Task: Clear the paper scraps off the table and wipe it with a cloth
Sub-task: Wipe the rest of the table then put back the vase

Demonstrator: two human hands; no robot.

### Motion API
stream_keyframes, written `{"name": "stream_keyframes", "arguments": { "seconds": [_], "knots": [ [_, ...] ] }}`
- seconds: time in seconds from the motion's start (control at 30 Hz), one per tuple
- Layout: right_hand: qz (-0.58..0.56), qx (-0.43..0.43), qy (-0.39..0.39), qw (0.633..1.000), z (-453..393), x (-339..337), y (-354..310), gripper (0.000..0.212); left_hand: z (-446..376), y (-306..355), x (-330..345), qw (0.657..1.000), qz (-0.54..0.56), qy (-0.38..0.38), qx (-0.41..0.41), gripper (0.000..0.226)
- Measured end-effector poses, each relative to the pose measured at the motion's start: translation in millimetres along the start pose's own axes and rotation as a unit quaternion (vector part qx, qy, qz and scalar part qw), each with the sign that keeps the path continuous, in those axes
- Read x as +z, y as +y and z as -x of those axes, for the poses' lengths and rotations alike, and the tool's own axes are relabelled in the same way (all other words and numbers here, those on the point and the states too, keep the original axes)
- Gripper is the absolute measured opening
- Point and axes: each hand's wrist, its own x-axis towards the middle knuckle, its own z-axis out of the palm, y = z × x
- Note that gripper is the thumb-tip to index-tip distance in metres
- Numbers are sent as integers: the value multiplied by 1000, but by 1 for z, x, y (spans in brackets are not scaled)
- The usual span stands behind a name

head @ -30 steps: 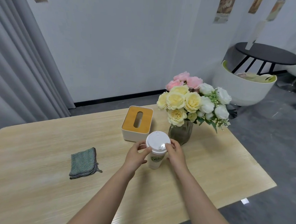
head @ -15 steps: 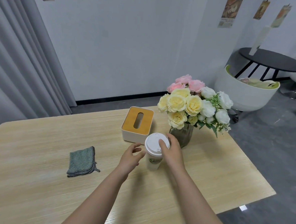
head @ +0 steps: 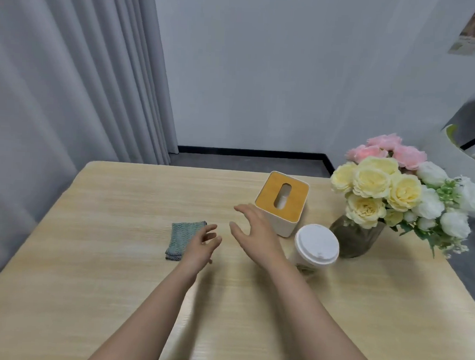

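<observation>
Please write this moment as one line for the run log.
left hand: open, over cloth | right hand: open | cup: released

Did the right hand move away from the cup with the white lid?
Yes. The right hand let go of the cup and moved left, toward the green cloth; now it hovers open beside the tissue box.

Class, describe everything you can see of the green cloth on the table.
The green cloth is a small folded square of knitted-looking fabric with a zigzag weave. It lies flat on the wooden table, left of the tissue box. The left hand hovers at its right edge, fingers spread; whether they touch is unclear.
</observation>
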Motion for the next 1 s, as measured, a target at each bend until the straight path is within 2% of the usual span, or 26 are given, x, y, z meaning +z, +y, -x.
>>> {"name": "stream_keyframes", "arguments": {
  "seconds": [0.13,0.27,0.43,0.57,0.63,0.8,0.9,1.0],
  "knots": [
    [19,-20,-62,998,-23,54,-18,40,-8,-10,-51,999,-11,38,-11,35],
    [36,4,-121,992,-46,110,-29,43,-24,-23,-110,996,-61,62,-25,35],
    [79,110,-144,980,-63,168,-28,47,-52,-43,-178,989,-119,65,-66,37],
    [160,196,-160,954,-64,204,-24,57,-75,-57,-224,980,-179,66,-59,39],
    [197,215,-150,945,-60,220,-23,56,-83,-63,-243,974,-210,73,-40,39],
    [190,198,-75,959,-77,252,-28,45,-120,-79,-287,945,-322,56,14,41],
    [161,142,-95,972,-105,270,-39,42,-145,-80,-305,917,-393,48,43,45],
    [125,76,-125,981,-135,290,-55,44,-171,-79,-316,870,-487,48,69,48]
  ]
}}
